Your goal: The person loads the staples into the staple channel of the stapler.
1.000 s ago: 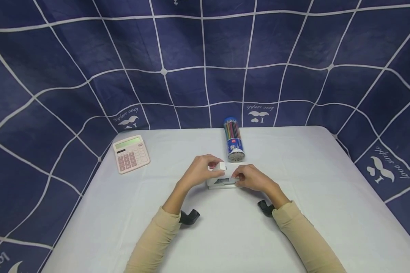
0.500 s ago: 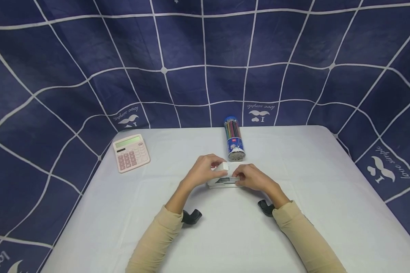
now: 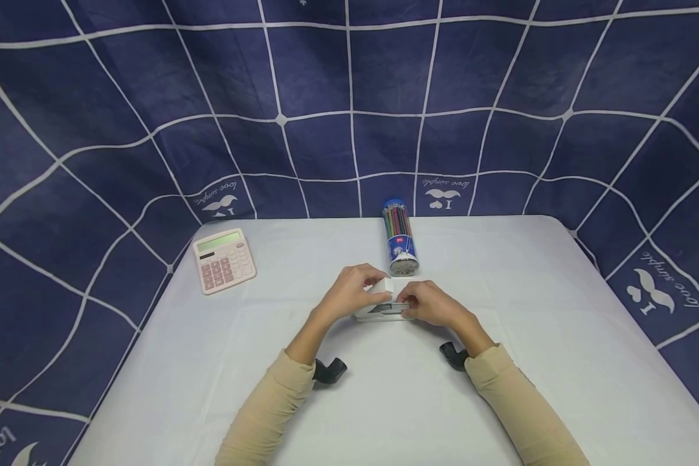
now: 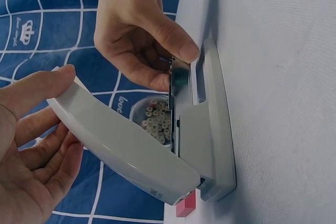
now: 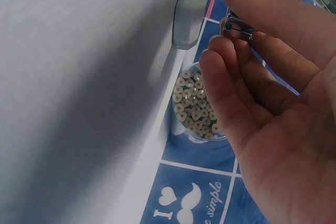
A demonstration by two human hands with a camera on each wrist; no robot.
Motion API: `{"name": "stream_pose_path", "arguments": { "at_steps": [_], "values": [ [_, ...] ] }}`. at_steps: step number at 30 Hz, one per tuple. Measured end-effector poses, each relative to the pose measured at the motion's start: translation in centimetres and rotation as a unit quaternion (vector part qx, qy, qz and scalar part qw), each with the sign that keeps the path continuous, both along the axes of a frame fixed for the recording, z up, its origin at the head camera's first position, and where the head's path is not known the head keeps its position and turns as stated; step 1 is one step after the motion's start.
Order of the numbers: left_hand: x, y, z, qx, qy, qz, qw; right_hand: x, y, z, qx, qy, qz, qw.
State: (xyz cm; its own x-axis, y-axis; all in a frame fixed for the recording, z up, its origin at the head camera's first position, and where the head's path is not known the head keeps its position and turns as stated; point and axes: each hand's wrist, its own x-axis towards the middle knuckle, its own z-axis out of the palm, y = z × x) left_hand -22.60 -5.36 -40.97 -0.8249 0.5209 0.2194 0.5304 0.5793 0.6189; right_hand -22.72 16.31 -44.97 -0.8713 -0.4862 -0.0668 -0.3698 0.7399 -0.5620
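A white stapler [image 4: 218, 140] stands on the white table with its top cover [image 4: 121, 135] swung up from the hinge. My left hand [image 3: 349, 292] pinches the free end of that cover between thumb and fingers. At the other end, my right hand [image 3: 431, 303] pinches the tip of the metal staple magazine [image 4: 175, 114], thumb on one side and fingertips on the other. In the right wrist view the magazine's front end [image 5: 239, 31] shows between thumb and fingers. Cover and magazine are well apart at the front.
Behind the hands lies a clear tube of coloured pencils [image 3: 400, 239] with a blue lid. A pink calculator [image 3: 224, 261] lies at the back left. A small red block [image 4: 186, 205] shows by the stapler's hinge. Blue checked cloth [image 3: 326, 149] hangs behind the table [image 3: 396, 401].
My left hand has moved slightly to the right, bringing the raised stapler cover along. My right hand stays in place at the magazine.
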Motion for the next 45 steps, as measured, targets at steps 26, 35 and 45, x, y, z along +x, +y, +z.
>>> {"name": "stream_pose_path", "arguments": {
  "at_steps": [26, 35, 45],
  "values": [
    [-0.2, 2.5, -0.8, -0.033, -0.035, -0.006, 0.9988, -0.2, 0.3, 0.1, 0.009, 0.001, -0.002, 1.0],
    [-0.3, 3.3, -1.3, -0.047, -0.03, -0.027, 0.9981, -0.4, 0.7, -0.2, -0.004, 0.005, -0.004, 1.0],
    [-0.2, 4.3, -2.2, -0.083, -0.005, -0.005, 0.9965, -0.6, 0.8, -0.2, 0.004, 0.011, 0.001, 0.9999]
  ]
}}
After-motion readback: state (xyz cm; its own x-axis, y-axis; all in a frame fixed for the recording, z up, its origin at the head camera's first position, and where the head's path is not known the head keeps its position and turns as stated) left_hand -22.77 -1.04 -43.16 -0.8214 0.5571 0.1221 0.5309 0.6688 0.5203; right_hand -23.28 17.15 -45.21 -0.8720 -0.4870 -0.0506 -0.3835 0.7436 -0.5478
